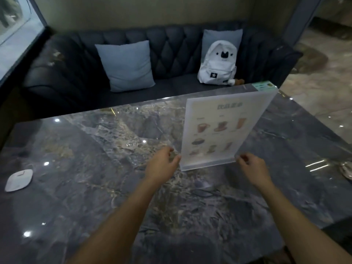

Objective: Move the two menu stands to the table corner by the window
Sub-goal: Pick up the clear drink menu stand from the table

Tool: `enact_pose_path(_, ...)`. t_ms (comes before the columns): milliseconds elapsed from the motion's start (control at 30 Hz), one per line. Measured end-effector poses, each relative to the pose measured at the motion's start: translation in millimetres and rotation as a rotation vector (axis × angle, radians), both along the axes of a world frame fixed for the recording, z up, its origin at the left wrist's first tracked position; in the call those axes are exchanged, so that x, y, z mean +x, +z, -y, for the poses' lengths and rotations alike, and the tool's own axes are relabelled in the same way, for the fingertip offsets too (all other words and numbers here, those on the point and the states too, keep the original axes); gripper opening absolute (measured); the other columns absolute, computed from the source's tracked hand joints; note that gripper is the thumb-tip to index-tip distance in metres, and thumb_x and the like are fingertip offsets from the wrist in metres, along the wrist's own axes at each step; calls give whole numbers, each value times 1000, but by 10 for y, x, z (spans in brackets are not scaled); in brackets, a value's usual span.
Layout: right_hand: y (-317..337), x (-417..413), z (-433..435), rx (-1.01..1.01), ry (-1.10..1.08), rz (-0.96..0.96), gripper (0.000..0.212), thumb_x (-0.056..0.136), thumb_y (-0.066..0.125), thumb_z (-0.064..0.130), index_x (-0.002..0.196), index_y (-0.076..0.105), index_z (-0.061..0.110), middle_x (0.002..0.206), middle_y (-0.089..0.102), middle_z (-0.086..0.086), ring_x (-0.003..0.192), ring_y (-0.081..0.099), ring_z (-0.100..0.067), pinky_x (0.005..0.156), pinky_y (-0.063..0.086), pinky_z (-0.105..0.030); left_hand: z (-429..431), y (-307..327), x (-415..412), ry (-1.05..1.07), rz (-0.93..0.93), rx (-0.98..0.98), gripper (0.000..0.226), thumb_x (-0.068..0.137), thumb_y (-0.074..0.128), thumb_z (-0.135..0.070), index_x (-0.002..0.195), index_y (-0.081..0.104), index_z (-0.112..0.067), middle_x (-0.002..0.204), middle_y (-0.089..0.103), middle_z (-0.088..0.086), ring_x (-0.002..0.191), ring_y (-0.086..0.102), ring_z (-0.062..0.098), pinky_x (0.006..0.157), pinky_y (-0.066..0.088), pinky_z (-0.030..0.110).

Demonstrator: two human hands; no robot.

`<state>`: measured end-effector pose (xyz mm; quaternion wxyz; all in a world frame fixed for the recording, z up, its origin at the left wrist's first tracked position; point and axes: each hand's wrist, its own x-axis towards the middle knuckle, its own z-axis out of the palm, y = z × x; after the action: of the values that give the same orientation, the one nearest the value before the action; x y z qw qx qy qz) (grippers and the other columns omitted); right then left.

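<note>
Both hands reach out over the table [95, 187]: the left hand [162, 164] pinches the lower left corner of a menu stand [221, 130] and the right hand [251, 168] pinches its lower right corner, fingers closed on the clear base strip. Held between them, this menu stand is upright, leaning a little to the right, its base at or just above the table surface; whether it touches cannot be told. Its sheet shows a heading and rows of small drink and dessert pictures. Only this one menu stand can be made out.

On the glossy dark marbled table, a white rounded-square device [18, 180] lies near the left edge, well apart from the hands, and a metal object [346, 169] is cut off at the right edge. A small green label [263, 86] sits at the far right corner.

Beyond the table runs a dark tufted sofa [171, 48] with two pale blue cushions [127, 65] and a white backpack [219, 63] propped on the seat. A window [15, 25] fills the upper left
</note>
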<state>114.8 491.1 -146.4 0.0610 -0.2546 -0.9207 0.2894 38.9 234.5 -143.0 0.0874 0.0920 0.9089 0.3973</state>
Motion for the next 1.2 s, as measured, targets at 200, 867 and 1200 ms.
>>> enact_pose_path(200,72,-157,-339,-253,-169,-110,54,91,53,32,132,38,1,126,55,-26,112,54,-38,93,42,-45,-275,98,-65,-2,-38,72,40,84,58,-35,117,47,-16,111,61,12,94,59,25,77,49,37)
enact_pose_path(867,143,-859,427,-544,102,-310,24,91,52,28,109,50,12,89,55,-1,71,53,-4,41,43,-8,374,246,-41,176,-141,136,18,86,50,-2,88,68,-3,83,70,20,70,61,28,60,42,26)
enact_pose_path(1200,374,-1441,1903,-631,408,-230,35,86,53,45,101,55,14,103,63,-10,90,62,-29,78,54,-47,1718,357,51,506,-127,153,18,87,51,-7,76,63,2,82,69,22,74,62,35,66,49,39)
